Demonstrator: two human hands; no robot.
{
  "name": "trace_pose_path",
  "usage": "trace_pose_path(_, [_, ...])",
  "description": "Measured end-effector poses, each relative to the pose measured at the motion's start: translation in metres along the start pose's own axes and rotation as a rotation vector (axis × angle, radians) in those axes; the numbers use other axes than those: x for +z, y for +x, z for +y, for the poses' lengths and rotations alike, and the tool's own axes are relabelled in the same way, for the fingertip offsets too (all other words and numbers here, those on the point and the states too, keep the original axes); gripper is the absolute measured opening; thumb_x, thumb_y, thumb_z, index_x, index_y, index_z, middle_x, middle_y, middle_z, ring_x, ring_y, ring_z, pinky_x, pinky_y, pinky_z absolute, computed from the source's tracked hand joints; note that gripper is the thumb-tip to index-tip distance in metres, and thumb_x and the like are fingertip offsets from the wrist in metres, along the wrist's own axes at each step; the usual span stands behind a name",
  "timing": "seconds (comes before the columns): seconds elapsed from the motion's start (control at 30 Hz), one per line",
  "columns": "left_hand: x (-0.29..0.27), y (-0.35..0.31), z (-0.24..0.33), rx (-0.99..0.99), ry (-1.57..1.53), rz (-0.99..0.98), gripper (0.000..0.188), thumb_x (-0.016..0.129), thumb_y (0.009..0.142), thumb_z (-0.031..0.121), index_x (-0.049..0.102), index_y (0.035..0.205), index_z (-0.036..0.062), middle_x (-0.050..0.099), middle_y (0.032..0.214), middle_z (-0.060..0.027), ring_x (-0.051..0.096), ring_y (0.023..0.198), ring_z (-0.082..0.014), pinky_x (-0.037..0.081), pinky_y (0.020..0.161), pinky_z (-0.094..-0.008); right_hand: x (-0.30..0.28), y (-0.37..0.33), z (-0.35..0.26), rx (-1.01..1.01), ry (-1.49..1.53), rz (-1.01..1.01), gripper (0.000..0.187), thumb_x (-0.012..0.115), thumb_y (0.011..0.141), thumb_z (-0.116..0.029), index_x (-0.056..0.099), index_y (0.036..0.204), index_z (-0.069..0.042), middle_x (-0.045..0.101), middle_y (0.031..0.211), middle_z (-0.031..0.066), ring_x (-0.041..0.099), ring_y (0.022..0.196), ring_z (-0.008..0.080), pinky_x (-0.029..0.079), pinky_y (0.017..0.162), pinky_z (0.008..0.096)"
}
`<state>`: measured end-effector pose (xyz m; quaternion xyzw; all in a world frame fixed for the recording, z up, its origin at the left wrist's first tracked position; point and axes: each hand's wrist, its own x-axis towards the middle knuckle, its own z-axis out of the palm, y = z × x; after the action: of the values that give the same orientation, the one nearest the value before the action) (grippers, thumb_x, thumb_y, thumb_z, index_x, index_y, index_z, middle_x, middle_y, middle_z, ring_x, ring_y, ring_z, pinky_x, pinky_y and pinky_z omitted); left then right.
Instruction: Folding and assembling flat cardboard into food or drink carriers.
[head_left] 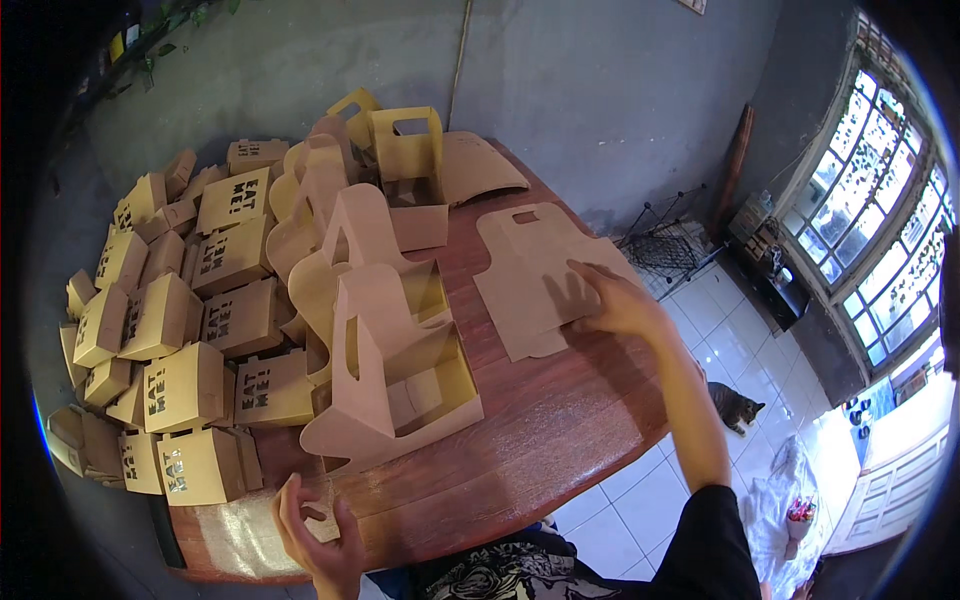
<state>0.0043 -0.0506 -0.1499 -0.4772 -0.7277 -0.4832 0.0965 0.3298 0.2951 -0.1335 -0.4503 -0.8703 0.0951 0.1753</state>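
Note:
My right hand [618,302] is at the right side of the table, fingers spread, over a flat brown cardboard box blank [525,265] with a handle slot cut in one end. It casts a shadow on the blank; whether the fingertips touch it I cannot tell. Near the table's front edge, my left hand [320,545] is raised with fingers apart and slightly curled, holding nothing. Closest to it stands a folded, open-topped cardboard carrier box [345,428] with handle flaps. Behind that box are several similar carriers [415,165] in a row.
Small printed cardboard boxes [185,385] are piled across the left of the reddish wooden table [540,410]. Another curved cardboard piece [482,168] lies at the far edge. On the tiled floor to the right are a cat [733,405] and a black wire rack [660,250].

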Motion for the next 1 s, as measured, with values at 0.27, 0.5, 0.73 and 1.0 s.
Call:
trace_pose_path(0.27, [-0.013, -0.031, -0.018, 0.096, -0.001, 0.056, 0.041, 0.054, 0.089, -0.005, 0.047, 0.129, -0.0062, 0.053, 0.098, -0.0124, 0.057, 0.077, -0.0162, 0.047, 0.066, -0.0276, 0.001, 0.019, -0.001, -0.12, -0.273, -0.33, 0.045, 0.069, 0.084, -0.038, 0.055, 0.112, -0.007, 0.063, 0.11, 0.0207, 0.065, 0.099, 0.0405, 0.053, 0.083, 0.0517])
trace_pose_path(0.5, [-0.005, -0.042, -0.017, 0.196, -0.045, 0.067, 0.037, 0.054, 0.09, -0.003, 0.048, 0.126, -0.0057, 0.056, 0.092, -0.0122, 0.057, 0.074, -0.0179, 0.047, 0.063, -0.0303, 0.033, 0.001, 0.007, -0.426, -0.711, 0.003, 0.021, 0.058, 0.088, -0.023, 0.058, 0.093, -0.003, 0.068, 0.075, 0.0122, 0.069, 0.065, 0.0342, 0.056, 0.058, 0.0408])
trace_pose_path(0.73, [0.014, -0.025, 0.038, 0.414, -0.183, -0.207, 0.02, 0.063, 0.076, -0.005, 0.062, 0.095, 0.0018, 0.064, 0.081, -0.0114, 0.062, 0.072, -0.0288, 0.05, 0.064, -0.0345, -0.064, -0.029, -0.056, -0.014, -0.448, 0.521, 0.01, 0.062, 0.081, -0.013, 0.062, 0.082, -0.003, 0.065, 0.063, 0.0152, 0.068, 0.059, 0.0312, 0.053, 0.052, 0.0375])
trace_pose_path(1.0, [0.101, 0.032, 0.146, 0.277, -0.808, -0.516, 0.07, 0.074, 0.081, 0.017, 0.04, 0.139, -0.0024, 0.049, 0.129, -0.0221, 0.051, 0.122, -0.035, 0.044, 0.099, -0.0398, -0.078, -0.126, -0.143, 0.308, 0.207, 0.495, 0.017, 0.067, 0.081, -0.006, 0.068, 0.098, -0.002, 0.064, 0.063, 0.0101, 0.062, 0.054, 0.0134, 0.049, 0.056, 0.0278])
